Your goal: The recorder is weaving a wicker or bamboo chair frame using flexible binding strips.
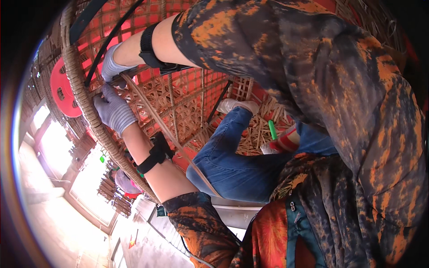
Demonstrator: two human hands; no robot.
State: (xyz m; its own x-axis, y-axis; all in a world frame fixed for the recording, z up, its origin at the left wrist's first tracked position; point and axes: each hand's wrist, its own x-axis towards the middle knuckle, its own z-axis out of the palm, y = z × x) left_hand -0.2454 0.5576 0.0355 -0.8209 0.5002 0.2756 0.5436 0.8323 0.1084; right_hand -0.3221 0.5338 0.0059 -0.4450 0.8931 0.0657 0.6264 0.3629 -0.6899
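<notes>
A large woven bamboo basket (178,105) fills the space before me, its thick wrapped rim (91,118) curving down the left. My left hand (115,109), in a grey striped glove, is closed beside the rim, fingers pinched at a strip there. Just above it, my right hand (113,64), gloved alike, bends inward with its fingers closed; their tips are partly hidden. From between the hands a long flat bamboo strip (165,118) runs down across my jeans-clad knee. Dark straight bars (109,38) pass close to the right hand.
Beyond the rim is a red plastic stool (65,87). Cut bamboo pieces (257,134) litter the red floor around my feet, with a green-handled tool (272,129) near one foot. Another person (125,181) is partly visible past the rim, by stacked bamboo (114,194).
</notes>
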